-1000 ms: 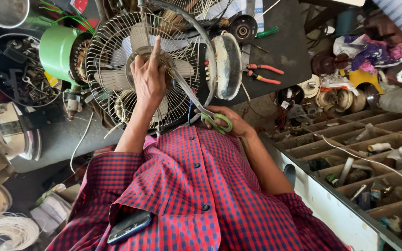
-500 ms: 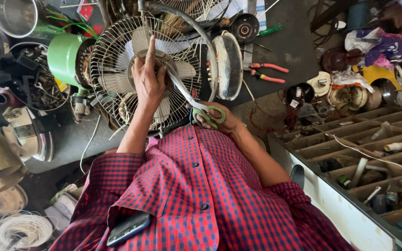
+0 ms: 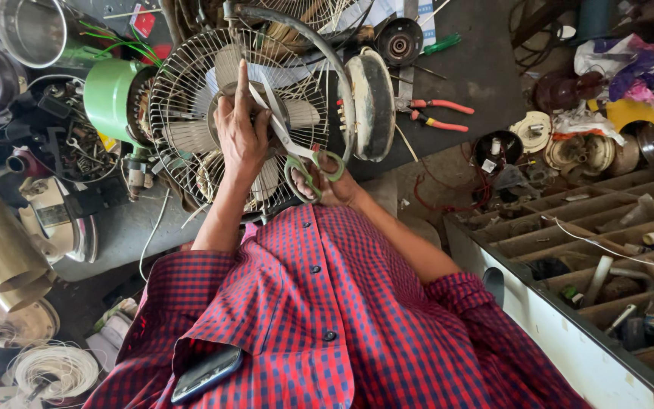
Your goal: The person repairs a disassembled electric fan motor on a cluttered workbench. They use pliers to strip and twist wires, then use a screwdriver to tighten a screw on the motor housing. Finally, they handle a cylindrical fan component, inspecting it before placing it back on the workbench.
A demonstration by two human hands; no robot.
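A white wooden tray [image 3: 539, 299] with many compartments is seen at the lower right; small parts, tubes and a white cord are held in its cells, though most are too cluttered to be told apart. At the upper left a steel pot [image 3: 28, 30] is lying on its side, and beside it a dark tub [image 3: 62, 140] is filled with tangled metal parts. A table fan [image 3: 213, 113] with a green motor housing is laid on the grey bench [image 3: 486, 76], its wire guard facing the person. The left hand [image 3: 242, 132] is pressed flat against the fan's hub, fingers extended, the forefinger pointing upward along the guard. Green-handled scissors [image 3: 297, 148] are gripped in the right hand [image 3: 327, 185], fingers closed through the loops, with the blades reaching up across the hub just beside the left hand. Red-handled pliers [image 3: 437, 113] are lying on the bench near the fan's round base [image 3: 372, 102]. A coil of white wire [image 3: 51, 371] is seen at the lower left. A dark phone [image 3: 206, 375] is tucked in the pocket of the red checked shirt [image 3: 327, 318]. The surroundings are crowded with scrap appliances and loose parts.
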